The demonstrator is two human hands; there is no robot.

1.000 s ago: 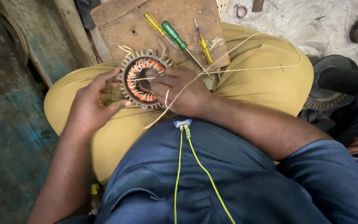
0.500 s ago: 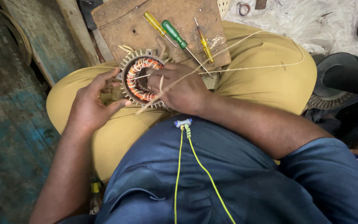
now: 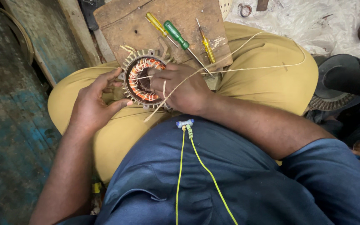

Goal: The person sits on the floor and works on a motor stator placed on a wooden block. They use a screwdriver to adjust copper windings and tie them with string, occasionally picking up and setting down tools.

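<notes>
While 2 hands [image 3: 92,104] [image 3: 184,89] grip 1 stator [image 3: 142,79], 3 screwdrivers [image 3: 180,37] lie nearby.

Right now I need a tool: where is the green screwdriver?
The green screwdriver lies on the wooden board, between two yellow screwdrivers, just above the right hand.

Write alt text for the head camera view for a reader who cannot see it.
Seen from above, a seated person steadies a round motor stator with copper windings on their lap with the left hand, while the right hand works pale lacing string through it. Three screwdrivers lie on a wooden board beyond.
</notes>
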